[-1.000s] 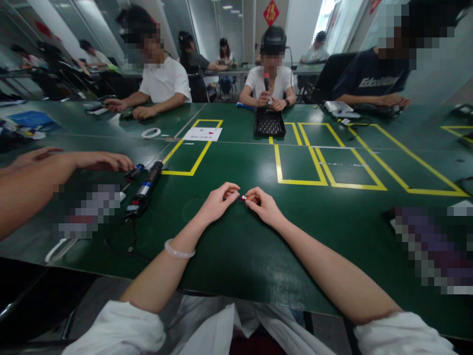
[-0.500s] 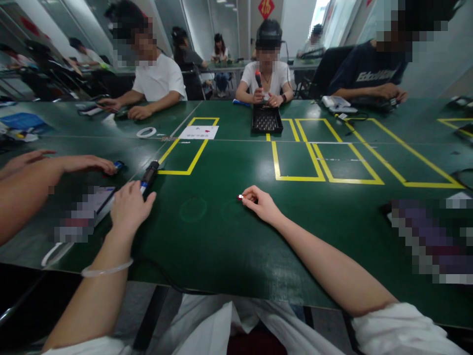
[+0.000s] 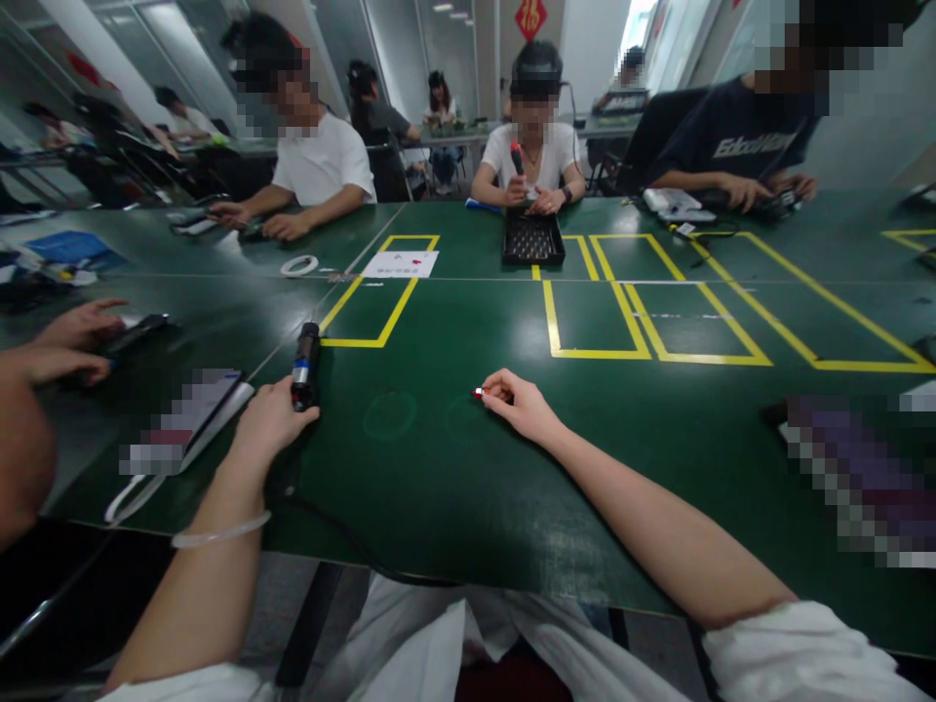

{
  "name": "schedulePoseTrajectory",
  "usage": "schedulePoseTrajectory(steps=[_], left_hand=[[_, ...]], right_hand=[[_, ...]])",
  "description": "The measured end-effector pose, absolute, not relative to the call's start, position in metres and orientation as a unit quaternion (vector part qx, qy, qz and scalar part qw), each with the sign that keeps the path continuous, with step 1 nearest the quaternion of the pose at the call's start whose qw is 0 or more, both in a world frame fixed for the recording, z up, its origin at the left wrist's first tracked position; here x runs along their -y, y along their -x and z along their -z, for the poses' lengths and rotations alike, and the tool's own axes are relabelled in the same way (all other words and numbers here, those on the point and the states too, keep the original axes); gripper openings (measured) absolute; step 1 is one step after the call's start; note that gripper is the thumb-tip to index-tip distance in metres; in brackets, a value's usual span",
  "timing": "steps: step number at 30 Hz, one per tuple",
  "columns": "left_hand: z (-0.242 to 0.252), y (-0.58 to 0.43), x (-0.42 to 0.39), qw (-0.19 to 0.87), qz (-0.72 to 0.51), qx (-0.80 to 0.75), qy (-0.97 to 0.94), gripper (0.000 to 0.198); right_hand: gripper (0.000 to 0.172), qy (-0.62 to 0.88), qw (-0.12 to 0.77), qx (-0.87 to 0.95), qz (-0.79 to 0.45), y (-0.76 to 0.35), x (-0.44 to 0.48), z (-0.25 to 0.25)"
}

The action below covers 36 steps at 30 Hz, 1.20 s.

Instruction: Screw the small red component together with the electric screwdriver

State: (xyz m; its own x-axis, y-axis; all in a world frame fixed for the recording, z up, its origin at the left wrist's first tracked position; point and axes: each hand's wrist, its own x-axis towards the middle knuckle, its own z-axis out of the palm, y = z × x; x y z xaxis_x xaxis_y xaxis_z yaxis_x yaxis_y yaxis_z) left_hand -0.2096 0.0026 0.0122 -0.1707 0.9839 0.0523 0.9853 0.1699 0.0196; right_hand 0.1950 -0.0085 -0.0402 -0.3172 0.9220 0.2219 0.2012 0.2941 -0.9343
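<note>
Black cylindrical tool, toward left side of green table, near end gripped in left hand: wrap fingers snugly round it for steadiness; hold small red-and-white piece, pinched in fingertips of right hand, lightly and well apart

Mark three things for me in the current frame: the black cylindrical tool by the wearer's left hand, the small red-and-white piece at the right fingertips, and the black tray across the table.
Black cylindrical tool [image 3: 305, 365]: head view, mid-body.
Small red-and-white piece [image 3: 478, 393]: head view, exposed end.
Black tray [image 3: 533, 260]: head view, near wall.
</note>
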Motion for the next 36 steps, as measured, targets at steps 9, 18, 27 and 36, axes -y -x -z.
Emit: schedulePoseTrajectory(steps=[9, 18, 27, 36], left_hand=[[-0.019, 0.099, 0.000, 0.025, -0.022, 0.703, 0.711, 0.067], [-0.015, 0.003, 0.002, 0.003, 0.031, 0.581, 0.813, 0.063], [-0.004, -0.016, 0.008, -0.024, 0.094, 0.547, 0.832, 0.064], [0.001, -0.018, 0.008, -0.038, 0.108, 0.554, 0.825, 0.065]], right_hand=[[0.012, 0.414, 0.424, 0.712, -0.376, -0.194, 0.006, 0.043], [0.007, 0.449, 0.421, 0.722, -0.316, -0.197, 0.004, 0.044], [0.009, 0.458, 0.388, 0.751, -0.274, -0.196, 0.002, 0.044], [0.015, 0.465, 0.373, 0.758, -0.264, -0.191, 0.000, 0.045]])
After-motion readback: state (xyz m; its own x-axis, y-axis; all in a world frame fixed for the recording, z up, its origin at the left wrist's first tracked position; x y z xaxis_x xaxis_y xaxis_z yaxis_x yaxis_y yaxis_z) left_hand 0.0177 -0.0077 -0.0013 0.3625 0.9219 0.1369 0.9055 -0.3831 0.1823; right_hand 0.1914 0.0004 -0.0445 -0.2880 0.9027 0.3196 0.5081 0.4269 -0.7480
